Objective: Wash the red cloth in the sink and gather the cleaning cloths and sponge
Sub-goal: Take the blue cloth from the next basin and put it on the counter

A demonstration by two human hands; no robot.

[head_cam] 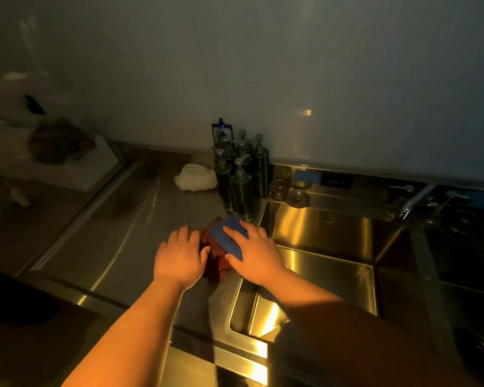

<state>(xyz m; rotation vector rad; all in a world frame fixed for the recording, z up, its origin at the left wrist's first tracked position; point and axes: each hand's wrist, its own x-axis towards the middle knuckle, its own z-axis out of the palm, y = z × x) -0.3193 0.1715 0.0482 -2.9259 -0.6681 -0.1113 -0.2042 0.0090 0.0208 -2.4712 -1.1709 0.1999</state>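
A red cloth [217, 259] lies bunched on the steel counter just left of the sink [322, 236]. On top of it rests a blue sponge [226, 236], and my right hand [253, 254] grips that sponge with fingers over it and thumb at its near end. My left hand [180, 254] hovers flat with fingers spread at the cloth's left edge, holding nothing. A white cloth [195, 177] sits crumpled farther back on the counter. Most of the red cloth is hidden under the sponge and hands.
Several dark pump bottles [239, 177] stand behind the cloths at the sink's back left corner. Two round metal plugs [288, 191] lie on the sink ledge. A faucet [415, 201] reaches in from the right. A dark bundle [58, 141] sits far left.
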